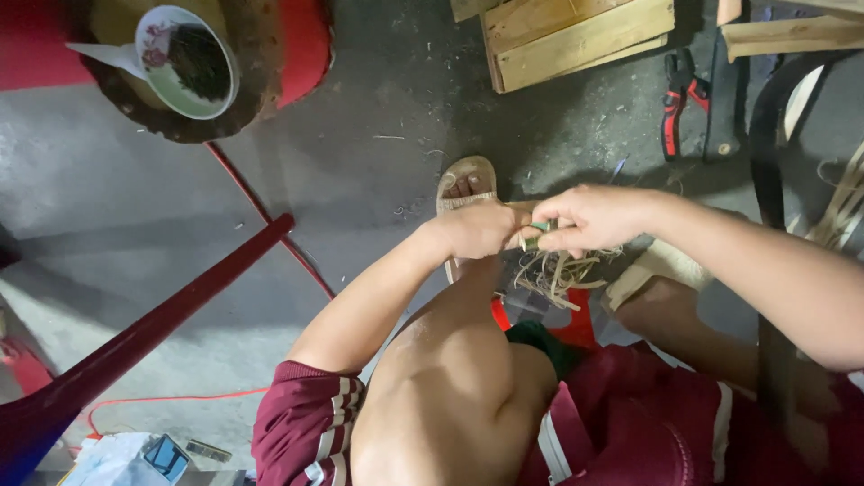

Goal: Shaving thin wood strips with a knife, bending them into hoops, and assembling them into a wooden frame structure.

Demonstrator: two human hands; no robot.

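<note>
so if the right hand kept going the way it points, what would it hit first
The right hand points toward the left hand, so it would likely meet that first; they already look close to touching around the thin green piece.

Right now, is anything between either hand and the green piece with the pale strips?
Nothing visible. The left hand and right hand meet directly on the green piece, and the pale strips hang loose below them.

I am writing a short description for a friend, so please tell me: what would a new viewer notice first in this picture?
First, the two hands meeting at the centre: the left hand and the right hand grip a thin green strip, with pale shavings hanging below. At top left, a floral bowl stands on a round stump, and red-handled pliers lie at upper right.
</note>
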